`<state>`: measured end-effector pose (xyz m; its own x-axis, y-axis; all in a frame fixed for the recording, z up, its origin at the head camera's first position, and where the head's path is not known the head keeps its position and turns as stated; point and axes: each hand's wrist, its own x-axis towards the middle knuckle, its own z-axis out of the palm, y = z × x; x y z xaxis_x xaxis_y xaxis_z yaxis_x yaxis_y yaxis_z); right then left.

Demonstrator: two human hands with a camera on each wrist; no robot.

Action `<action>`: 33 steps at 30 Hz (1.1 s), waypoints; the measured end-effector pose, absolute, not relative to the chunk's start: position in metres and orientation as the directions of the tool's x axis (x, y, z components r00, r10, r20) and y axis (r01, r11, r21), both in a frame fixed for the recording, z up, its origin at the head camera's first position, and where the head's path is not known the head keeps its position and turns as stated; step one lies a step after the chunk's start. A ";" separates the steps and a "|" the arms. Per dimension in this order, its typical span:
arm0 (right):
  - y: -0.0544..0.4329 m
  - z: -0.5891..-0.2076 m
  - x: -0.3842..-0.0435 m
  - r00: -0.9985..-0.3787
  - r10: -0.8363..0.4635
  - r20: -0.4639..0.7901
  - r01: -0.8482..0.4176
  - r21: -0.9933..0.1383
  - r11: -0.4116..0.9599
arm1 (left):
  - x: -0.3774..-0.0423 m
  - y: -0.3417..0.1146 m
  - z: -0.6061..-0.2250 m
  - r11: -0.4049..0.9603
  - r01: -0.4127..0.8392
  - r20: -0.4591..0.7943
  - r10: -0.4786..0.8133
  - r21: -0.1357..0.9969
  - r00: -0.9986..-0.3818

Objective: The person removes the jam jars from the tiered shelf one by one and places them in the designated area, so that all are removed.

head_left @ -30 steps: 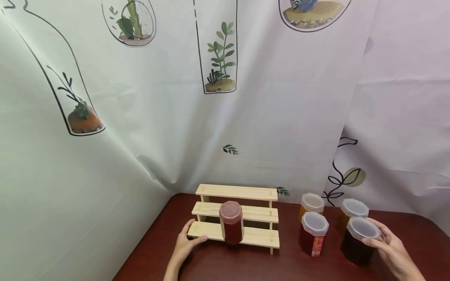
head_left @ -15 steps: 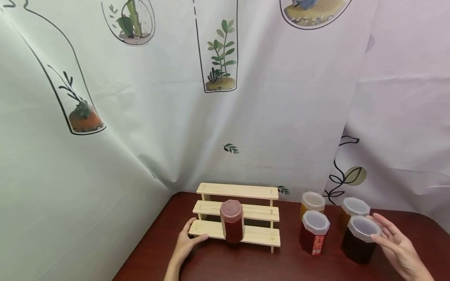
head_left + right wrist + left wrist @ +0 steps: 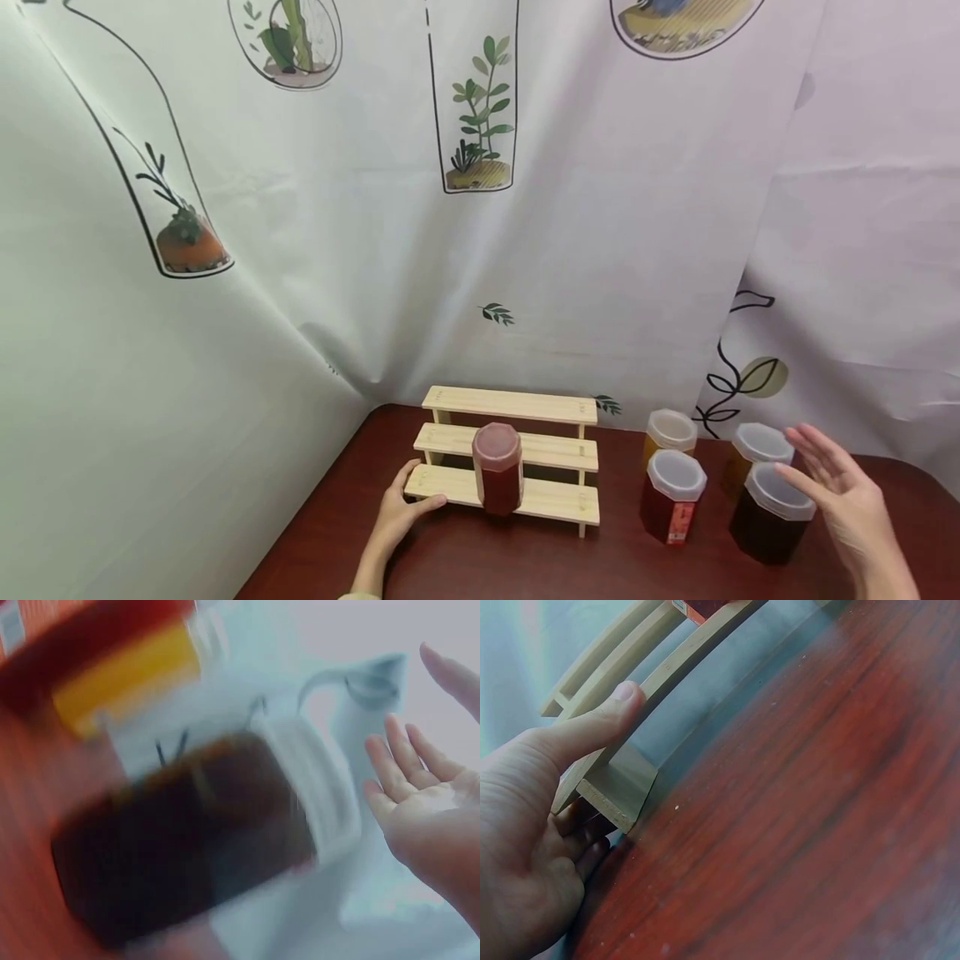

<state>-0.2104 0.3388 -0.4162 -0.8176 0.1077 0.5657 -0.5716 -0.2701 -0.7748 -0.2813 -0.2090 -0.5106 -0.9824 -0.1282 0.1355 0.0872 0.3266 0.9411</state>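
My left hand [image 3: 396, 515] grips the left end of the lowest step of a three-step wooden display rack [image 3: 442, 482]. In the left wrist view, the thumb lies on the wood's edge and the fingers go partly out of sight behind the end. A red-filled jar with a pinkish lid [image 3: 500, 477] stands on the lowest step. Over at the right, my right hand [image 3: 847, 492] has its fingers extended beside a dark-filled jar with a translucent lid [image 3: 767, 525]. The right wrist view shows the palm empty, apart from that blurred dark jar [image 3: 187, 840].
Left of the dark jar stands a red-filled jar with a red label [image 3: 667, 504]. Behind are a yellow-filled jar [image 3: 670, 433] and an amber-filled jar [image 3: 759, 446]. All are on a dark red table [image 3: 585, 571] against a printed cloth backdrop [image 3: 622, 275].
My right hand has let go of the dark jar's lid and risen a little, its fingers straightening. The left hand keeps its hold on the rack. The head view has shifted slightly.
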 end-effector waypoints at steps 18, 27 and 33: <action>0.148 -0.393 -0.246 -0.929 -0.104 0.356 -0.370 -0.913 0.174 | -0.282 -0.213 -0.508 0.348 0.089 0.143 -0.133 0.933 -0.981; 0.086 -0.408 -0.261 -0.940 -0.178 0.291 -0.309 -0.948 0.076 | -0.281 -0.207 -0.512 0.330 0.098 0.143 -0.117 0.939 -0.983; 0.061 -0.420 -0.265 -0.942 -0.210 0.264 -0.277 -0.960 0.039 | -0.278 -0.209 -0.510 0.328 0.092 0.142 -0.130 0.940 -0.981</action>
